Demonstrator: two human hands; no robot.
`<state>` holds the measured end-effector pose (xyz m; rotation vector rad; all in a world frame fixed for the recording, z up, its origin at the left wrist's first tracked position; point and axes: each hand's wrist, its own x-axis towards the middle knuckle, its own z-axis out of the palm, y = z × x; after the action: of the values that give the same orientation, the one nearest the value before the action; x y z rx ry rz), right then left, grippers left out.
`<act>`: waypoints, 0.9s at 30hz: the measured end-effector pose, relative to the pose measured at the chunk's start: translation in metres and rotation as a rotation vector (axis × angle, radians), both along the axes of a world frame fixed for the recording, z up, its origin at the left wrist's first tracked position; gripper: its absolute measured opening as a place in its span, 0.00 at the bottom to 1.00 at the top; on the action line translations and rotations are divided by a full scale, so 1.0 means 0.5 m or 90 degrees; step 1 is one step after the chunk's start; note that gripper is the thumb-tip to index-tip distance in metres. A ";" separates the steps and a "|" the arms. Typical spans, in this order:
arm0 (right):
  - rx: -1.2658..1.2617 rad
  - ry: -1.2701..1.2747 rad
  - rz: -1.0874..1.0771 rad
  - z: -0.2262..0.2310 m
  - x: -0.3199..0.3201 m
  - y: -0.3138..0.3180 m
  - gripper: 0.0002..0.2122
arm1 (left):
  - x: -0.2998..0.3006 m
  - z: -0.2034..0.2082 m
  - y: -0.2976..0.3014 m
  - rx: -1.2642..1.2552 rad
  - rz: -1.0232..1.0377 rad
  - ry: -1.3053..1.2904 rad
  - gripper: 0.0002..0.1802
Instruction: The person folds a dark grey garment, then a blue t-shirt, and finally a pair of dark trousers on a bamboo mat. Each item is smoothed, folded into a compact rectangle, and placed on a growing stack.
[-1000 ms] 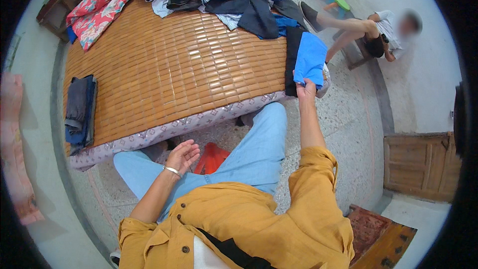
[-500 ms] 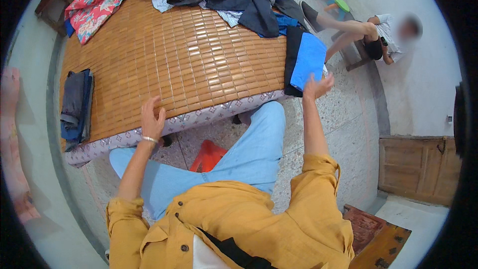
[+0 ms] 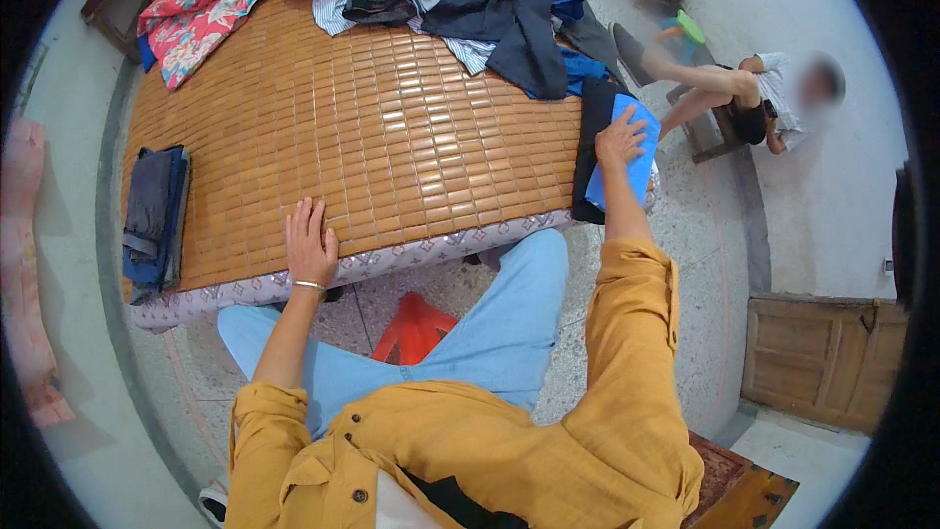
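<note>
My left hand [image 3: 311, 243] rests flat near the front edge of the bamboo mat [image 3: 392, 137], fingers stretched out and holding nothing. At the bed's right corner, my right hand [image 3: 620, 140] lies with spread fingers on a folded blue garment [image 3: 625, 181]. Under that blue piece sits a folded black garment [image 3: 590, 122], its edge showing on the left side. A stack of folded dark clothes [image 3: 152, 216] lies at the mat's left edge.
Toward the far side lies a heap of dark and striped clothes [image 3: 490, 15]. A red floral cloth [image 3: 211, 0] is at the far left. A seated person [image 3: 774, 88] is beyond the right corner. A red plastic stool [image 3: 416, 328] stands between my legs.
My left hand has come down onto the mat. My right hand has moved from the blue garment's near edge farther onto its top and now presses flat there.
</note>
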<state>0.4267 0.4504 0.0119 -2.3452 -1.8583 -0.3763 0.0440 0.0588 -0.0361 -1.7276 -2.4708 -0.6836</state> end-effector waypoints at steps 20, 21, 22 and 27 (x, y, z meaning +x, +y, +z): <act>0.102 0.284 0.495 -0.067 -0.136 0.013 0.22 | 0.001 0.013 0.004 0.007 0.013 -0.018 0.27; 0.103 0.346 0.481 -0.075 -0.158 0.025 0.22 | 0.001 0.016 0.003 0.016 0.013 -0.019 0.26; 0.104 0.407 0.467 -0.083 -0.183 0.042 0.23 | 0.000 0.016 0.002 0.017 0.016 -0.016 0.27; -0.060 0.860 0.252 -0.070 -0.275 0.078 0.29 | -0.003 0.017 -0.009 0.015 0.025 -0.023 0.28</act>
<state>0.2894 0.4892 -0.0231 -1.4021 -1.4434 1.0668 0.0428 0.0544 -0.0274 -1.6690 -2.5027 -0.7434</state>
